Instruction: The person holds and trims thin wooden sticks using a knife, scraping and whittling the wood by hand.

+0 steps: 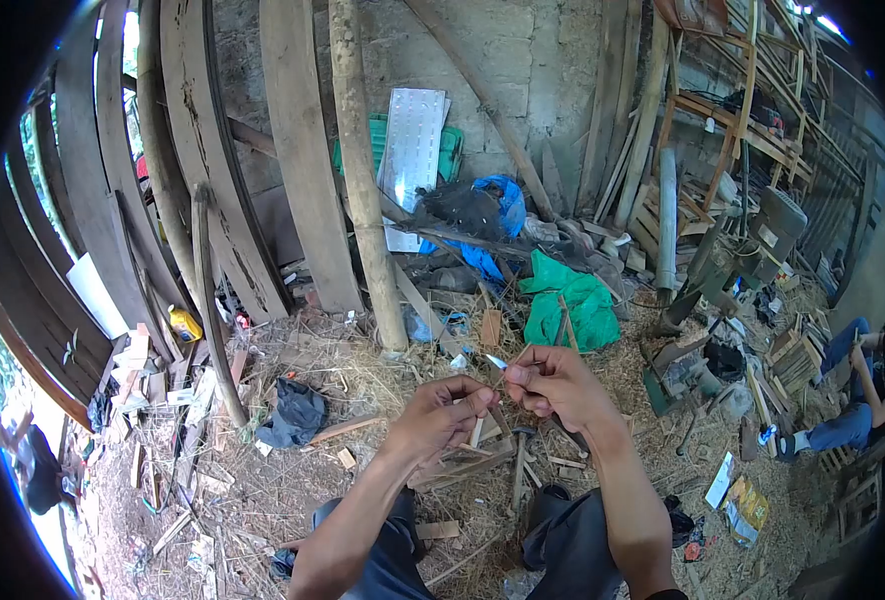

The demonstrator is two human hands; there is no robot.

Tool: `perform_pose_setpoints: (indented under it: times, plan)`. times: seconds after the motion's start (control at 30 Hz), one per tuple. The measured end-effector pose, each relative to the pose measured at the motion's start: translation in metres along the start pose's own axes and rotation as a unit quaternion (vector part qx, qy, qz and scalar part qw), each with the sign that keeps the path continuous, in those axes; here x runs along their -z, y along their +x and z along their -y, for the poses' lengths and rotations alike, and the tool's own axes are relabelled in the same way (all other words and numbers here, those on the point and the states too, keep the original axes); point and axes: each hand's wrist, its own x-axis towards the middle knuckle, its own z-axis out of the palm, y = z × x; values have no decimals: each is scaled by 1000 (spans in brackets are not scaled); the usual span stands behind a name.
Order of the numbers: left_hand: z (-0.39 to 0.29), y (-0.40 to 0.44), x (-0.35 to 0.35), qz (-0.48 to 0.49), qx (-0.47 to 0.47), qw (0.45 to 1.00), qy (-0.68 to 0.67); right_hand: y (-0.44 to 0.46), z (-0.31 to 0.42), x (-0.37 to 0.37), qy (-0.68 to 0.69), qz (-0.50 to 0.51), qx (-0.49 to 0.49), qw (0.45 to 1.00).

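Observation:
My right hand (553,388) is closed, with thumb and forefinger pinching a small white pointed thing (498,362) that sticks out to the left. It is too small for me to name its kind. Close beside it, my left hand (445,412) is closed too, thumb against fingertips. What it pinches, if anything, I cannot make out. Both hands are held in front of me above my knees, nearly touching each other. Below them a hammer-like tool (523,450) stands or lies among wood scraps on the ground.
Wood chips and offcuts cover the ground. A black plastic bag (295,412) lies to the left, a green plastic sheet (571,305) ahead. A wooden post (365,180) rises before the block wall. Machinery (708,320) stands at right, where another person (848,400) sits.

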Motion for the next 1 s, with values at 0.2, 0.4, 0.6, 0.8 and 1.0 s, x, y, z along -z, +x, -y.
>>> perform_pose_setpoints:
  times: [0.2, 0.4, 0.6, 0.8, 1.0]
  plan:
    - [1, -3, 6, 26, 40, 998, -49, 1, 4, 27, -33, -125, 26, 991]
    - [6, 0, 13, 29, 44, 997, -58, -8, 10, 25, 46, -101, 49, 993]
    - [3, 2, 3, -7, 27, 999, -23, 1, -2, 0, 31, -10, 9, 999]
    - [7, 3, 4, 13, 23, 999, -28, 5, -2, 10, -24, -49, -1, 999]
    - [7, 1, 17, 11, 9, 999, -32, -2, 11, 61, 20, -176, 112, 978]
